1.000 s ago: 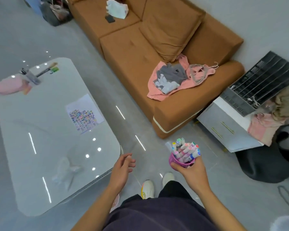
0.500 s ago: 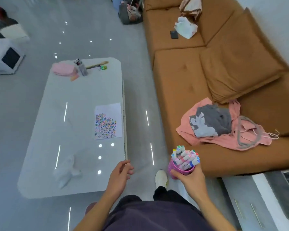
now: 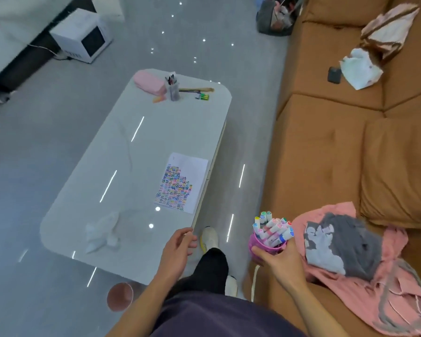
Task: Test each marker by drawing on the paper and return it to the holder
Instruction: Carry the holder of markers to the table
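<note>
One second has swung the view from the sofa round to the table (image 3: 122, 181). Lower right, the right hand (image 3: 281, 262) has its grip wrapped round the pink holder (image 3: 265, 246), packed with markers (image 3: 275, 229). Left hand (image 3: 176, 251) hangs loosely curled, holding nothing. Farther up, mid-frame, the paper (image 3: 192, 171) lies already heavily scribbled; testing should resume there.

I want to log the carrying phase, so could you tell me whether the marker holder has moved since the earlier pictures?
Yes. The pink holder in the right hand now sits beside the pink clothing on the sofa; before, it was over open floor.
</note>
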Demonstrator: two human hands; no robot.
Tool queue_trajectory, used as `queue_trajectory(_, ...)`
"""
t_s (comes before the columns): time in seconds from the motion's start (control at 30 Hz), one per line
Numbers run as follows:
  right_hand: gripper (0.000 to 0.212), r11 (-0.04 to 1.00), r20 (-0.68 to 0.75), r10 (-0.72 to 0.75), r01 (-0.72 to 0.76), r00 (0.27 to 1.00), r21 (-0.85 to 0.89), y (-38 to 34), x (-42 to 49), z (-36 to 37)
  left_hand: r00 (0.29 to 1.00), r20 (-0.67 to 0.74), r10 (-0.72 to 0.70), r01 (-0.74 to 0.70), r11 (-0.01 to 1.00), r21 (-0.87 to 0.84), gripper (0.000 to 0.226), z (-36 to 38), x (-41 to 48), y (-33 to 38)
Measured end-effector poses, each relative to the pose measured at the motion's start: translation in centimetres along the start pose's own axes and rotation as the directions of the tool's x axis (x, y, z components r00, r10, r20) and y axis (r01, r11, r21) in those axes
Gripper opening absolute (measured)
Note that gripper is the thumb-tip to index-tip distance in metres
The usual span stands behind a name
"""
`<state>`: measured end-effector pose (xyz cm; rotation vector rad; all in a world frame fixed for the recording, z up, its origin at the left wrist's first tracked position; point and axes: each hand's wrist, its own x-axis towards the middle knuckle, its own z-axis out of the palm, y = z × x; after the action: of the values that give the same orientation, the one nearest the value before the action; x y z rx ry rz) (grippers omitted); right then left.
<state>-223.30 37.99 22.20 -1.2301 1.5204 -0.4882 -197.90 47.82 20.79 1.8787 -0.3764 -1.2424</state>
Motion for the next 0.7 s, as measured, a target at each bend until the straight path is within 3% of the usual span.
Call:
queue_trajectory(0.3,0.075,0.998,0.109,-0.027,0.033,0.994,-0.05,-7.2,9.6,4.8,0.997,-0.058,-0.05,0.047,0.998,-0.051,0.019,-0.9,7.7,4.8)
queue_trajectory(0.43,0.067,0.993,0.183,-0.05,0.069,0.982,-0.099,-10.3,12.7,6.2,0.991,-0.098,-0.086,0.076,0.992,-0.102,0.036,-1.2,9.5,6.7)
queue_trajectory(0.57,0.062,0.979,0.296,-0.082,0.133,0.952,-0.156,-13.6,15.6,7.5,0.981,-0.164,-0.107,0.079,0.983,-0.167,0.016,-1.5,10.9,7.6)
queue_trajectory(0.7,0.064,0.964,0.424,-0.075,0.175,0.902,-0.202,-16.1,19.4,8.8,0.954,-0.257,-0.152,0.086,0.964,-0.252,0.017,-1.0,11.9,8.5)
